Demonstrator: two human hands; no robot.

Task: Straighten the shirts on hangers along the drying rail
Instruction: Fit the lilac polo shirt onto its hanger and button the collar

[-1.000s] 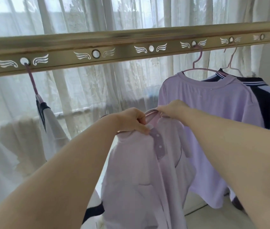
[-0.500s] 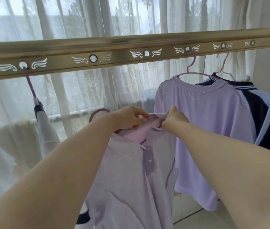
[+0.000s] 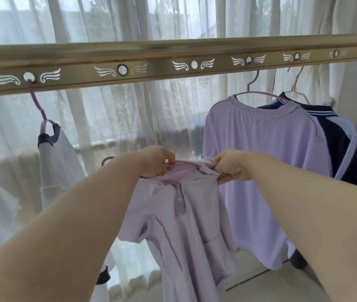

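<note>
Foreground, both forearms enter from the lower corners and meet at mid-frame.

The left hand (image 3: 159,160) is curled over the left side of the collar of a lilac polo shirt (image 3: 186,232). Its fingers grasp the cloth; whether they also grasp the hanger under it cannot be told. The right hand (image 3: 232,165) pinches the right side of the same collar, with the fabric bunched between thumb and fingers.

The polo shirt is held in the centre of the frame, below the rail and not hooked to it. Its long axis runs from the collar downward, leaning slightly toward the lower right. The buttoned front faces the camera. The collar line between the two hands lies roughly level, left to right.

A pink hanger (image 3: 171,175) shows inside the open neck. Its hook curves out to the left, behind the left wrist.

Further back, on the right, a lilac T-shirt (image 3: 267,162) hangs from the rail (image 3: 173,51) on its own hanger, and a navy shirt (image 3: 339,149) hangs just behind it. At the left a white shirt (image 3: 57,162) hangs edge-on from another hole in the rail.

The rail crosses the upper frame, nearly horizontal. Sheer curtains (image 3: 129,118) fill the background.
</note>
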